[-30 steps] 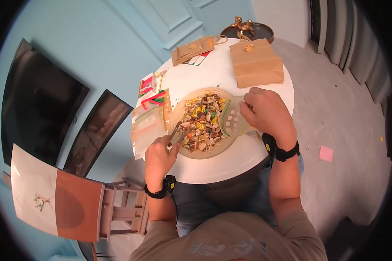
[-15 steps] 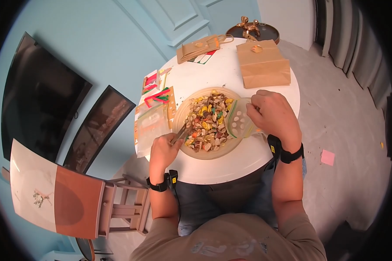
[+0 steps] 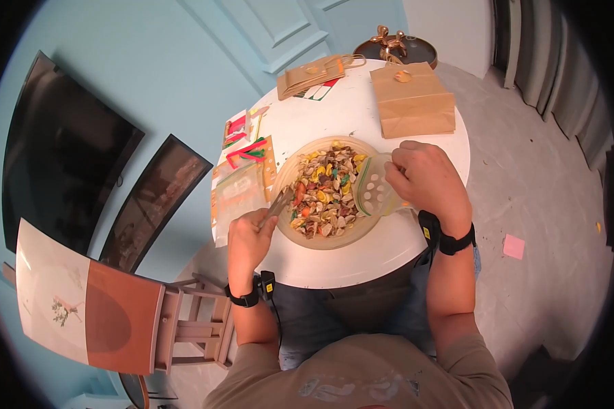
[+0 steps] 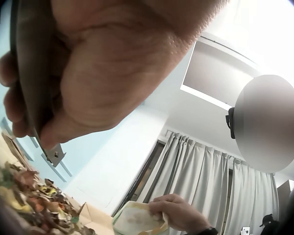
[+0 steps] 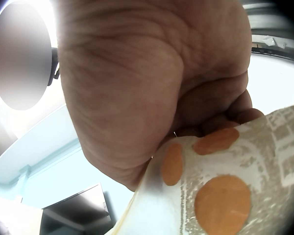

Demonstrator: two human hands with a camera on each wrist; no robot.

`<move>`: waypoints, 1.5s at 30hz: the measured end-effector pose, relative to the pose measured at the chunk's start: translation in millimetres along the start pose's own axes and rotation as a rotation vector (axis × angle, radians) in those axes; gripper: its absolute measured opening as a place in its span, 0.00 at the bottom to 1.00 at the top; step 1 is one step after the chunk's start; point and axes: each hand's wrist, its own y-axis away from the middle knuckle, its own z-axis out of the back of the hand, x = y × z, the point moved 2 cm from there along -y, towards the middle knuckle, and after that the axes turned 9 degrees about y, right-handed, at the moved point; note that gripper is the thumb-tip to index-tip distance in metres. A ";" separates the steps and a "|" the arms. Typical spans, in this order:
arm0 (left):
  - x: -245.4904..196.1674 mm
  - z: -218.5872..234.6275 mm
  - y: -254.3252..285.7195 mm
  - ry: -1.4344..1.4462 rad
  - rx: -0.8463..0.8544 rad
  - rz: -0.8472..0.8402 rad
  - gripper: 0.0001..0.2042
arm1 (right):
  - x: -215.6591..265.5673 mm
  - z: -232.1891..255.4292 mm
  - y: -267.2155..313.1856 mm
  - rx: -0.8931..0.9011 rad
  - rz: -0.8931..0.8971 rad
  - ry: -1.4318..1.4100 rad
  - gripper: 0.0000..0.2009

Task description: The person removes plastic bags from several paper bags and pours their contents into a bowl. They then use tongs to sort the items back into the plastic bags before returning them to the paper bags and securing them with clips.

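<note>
A wide, pale round bowl (image 3: pixel 300 240) on the white table holds a heap of dried potpourri (image 3: pixel 324 194) in tan, yellow, red and green. My left hand (image 3: pixel 250 240) grips tongs (image 3: pixel 275 206), their tips over the bowl's left side and their arms close together. The left wrist view shows the tongs (image 4: pixel 36 73) running along my palm, fingers wrapped round them. At the bowl's right side, my right hand (image 3: pixel 428 178) pinches the top of a clear zip bag (image 3: pixel 375 189) with a green-edged mouth facing the potpourri. Orange spots mark the bag (image 5: pixel 223 200) up close.
Left of the bowl lie flat clear bags (image 3: pixel 241 194) and red and green strips (image 3: pixel 247 153). A brown paper bag (image 3: pixel 415 102) stands at the back right, and folded paper bags (image 3: pixel 310 75) lie at the back. A wooden easel (image 3: pixel 198 320) stands beside the table.
The tongs' arms, spread apart over the potpourri a second ago, have come together. My left hand has since drawn back slightly toward the bowl's left rim. The right hand keeps holding the bag in place.
</note>
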 end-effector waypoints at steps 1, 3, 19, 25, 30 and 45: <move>-7.1 -0.1 -0.2 0.014 0.004 -0.050 0.13 | -0.1 0.2 0.3 0.006 -0.004 0.000 0.11; -23.2 -6.7 0.0 0.046 0.011 -0.149 0.12 | -0.2 -0.1 0.5 0.011 -0.012 -0.003 0.11; -40.6 -17.5 -9.7 0.032 0.033 -0.091 0.14 | -7.8 4.9 4.2 -0.003 -0.014 -0.005 0.12; 12.0 -22.4 -14.7 -0.019 0.091 0.004 0.15 | -5.2 8.8 4.8 0.007 -0.035 0.003 0.12; 14.5 -29.0 -15.2 0.011 0.144 0.027 0.14 | -3.7 5.7 3.5 0.013 -0.026 0.003 0.13; -42.1 -11.6 -2.6 0.092 0.044 -0.134 0.11 | -3.6 1.7 1.8 0.019 -0.011 -0.009 0.13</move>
